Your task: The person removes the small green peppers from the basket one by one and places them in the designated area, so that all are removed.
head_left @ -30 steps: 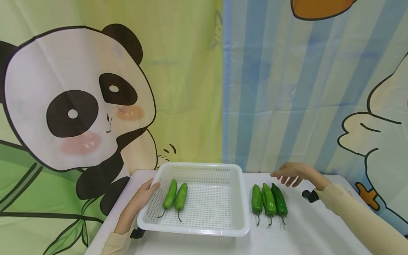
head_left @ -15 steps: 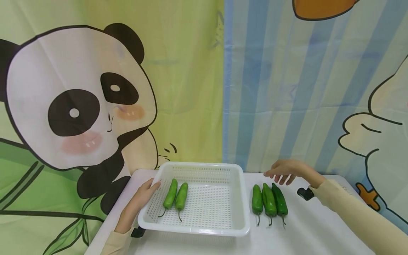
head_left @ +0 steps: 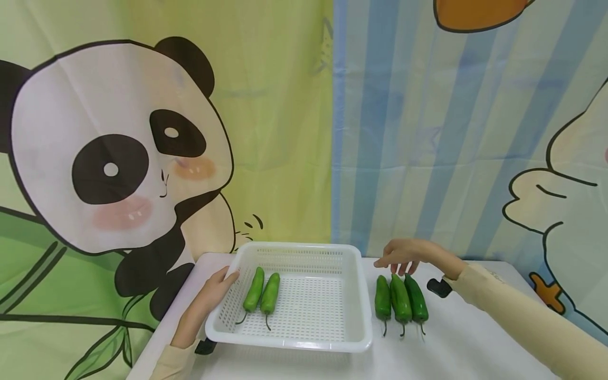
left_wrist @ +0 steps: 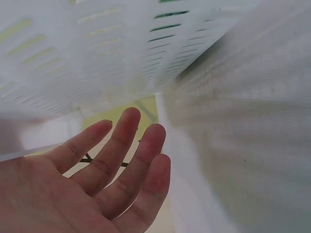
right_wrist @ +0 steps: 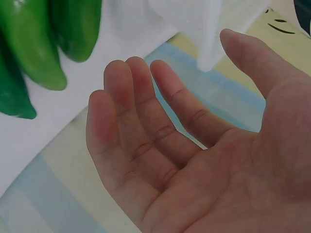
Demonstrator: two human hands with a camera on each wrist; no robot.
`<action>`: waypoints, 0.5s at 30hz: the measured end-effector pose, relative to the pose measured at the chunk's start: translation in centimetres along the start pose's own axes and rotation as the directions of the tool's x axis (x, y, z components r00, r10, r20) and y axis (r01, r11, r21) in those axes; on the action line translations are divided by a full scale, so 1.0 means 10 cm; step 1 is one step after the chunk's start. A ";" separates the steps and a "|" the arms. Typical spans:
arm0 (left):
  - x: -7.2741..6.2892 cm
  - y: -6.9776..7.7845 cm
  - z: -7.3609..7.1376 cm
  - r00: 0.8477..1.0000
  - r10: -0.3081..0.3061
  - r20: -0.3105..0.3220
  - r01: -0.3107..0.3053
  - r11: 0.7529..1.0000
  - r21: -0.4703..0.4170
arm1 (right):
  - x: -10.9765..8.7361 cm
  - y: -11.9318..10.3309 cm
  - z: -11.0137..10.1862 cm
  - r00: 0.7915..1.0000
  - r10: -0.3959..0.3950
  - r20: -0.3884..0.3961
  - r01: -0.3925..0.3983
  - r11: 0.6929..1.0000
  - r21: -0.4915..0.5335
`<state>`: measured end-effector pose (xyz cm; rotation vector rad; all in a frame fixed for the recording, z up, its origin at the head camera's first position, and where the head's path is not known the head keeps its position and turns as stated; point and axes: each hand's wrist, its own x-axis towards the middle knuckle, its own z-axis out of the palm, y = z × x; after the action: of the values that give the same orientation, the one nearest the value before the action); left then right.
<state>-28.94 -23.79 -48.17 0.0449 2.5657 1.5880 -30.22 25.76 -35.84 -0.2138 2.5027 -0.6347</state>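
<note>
A white plastic basket [head_left: 290, 344] with slotted walls stands on the table. Two green peppers [head_left: 270, 294] lie inside it near its left side. My left hand [head_left: 215, 289] holds the left rim, thumb over the edge; the left wrist view shows the other fingers outside the basket wall [left_wrist: 121, 63], loosely bent. Right of the basket, three green peppers [head_left: 400, 302] lie side by side, stems toward me. Just beyond their far tips hovers my right hand [head_left: 404, 254], holding nothing. In the right wrist view its fingers are relaxed, apart from the pepper tips [right_wrist: 80, 43].
The white table [head_left: 456, 338] ends at a hanging curtain [head_left: 285, 132] printed with a panda and stripes. A black wrist camera [head_left: 439, 287] is on the right sleeve, and another [head_left: 205, 347] is by the left sleeve.
My right hand has moved left along the far side of the three loose peppers, toward the basket. The left hand, basket and peppers have stayed put.
</note>
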 end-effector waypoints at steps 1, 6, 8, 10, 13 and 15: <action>0.00 0.00 0.00 1.000 -0.002 -0.001 0.002 1.000 -0.001 | 0.00 -0.04 0.00 1.000 -0.007 -0.004 0.007 1.000 -0.008; 0.00 0.00 0.00 1.000 0.002 0.002 -0.002 1.000 0.004 | 0.00 -0.22 0.00 0.999 -0.033 -0.018 0.032 0.999 -0.041; 0.00 0.00 0.00 1.000 0.003 0.001 -0.003 1.000 0.004 | 0.00 -0.28 0.01 0.999 -0.046 -0.011 0.045 0.998 -0.046; 0.01 -0.01 0.00 1.000 0.007 0.008 -0.007 1.000 0.011 | 0.01 -0.34 0.01 0.998 -0.056 -0.003 0.056 0.997 -0.047; 0.02 -0.01 0.00 1.000 -0.004 0.002 0.004 1.000 0.006 | 0.01 -0.43 0.02 0.997 -0.078 0.006 0.079 0.996 -0.050; 0.02 -0.02 0.00 1.000 -0.001 0.003 0.001 1.000 0.010 | 0.02 -0.49 0.03 0.996 -0.086 0.005 0.086 0.995 -0.047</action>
<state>-29.17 -23.81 -48.37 0.0467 2.5705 1.5741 -30.11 21.32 -33.85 -0.3411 2.5190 -0.6091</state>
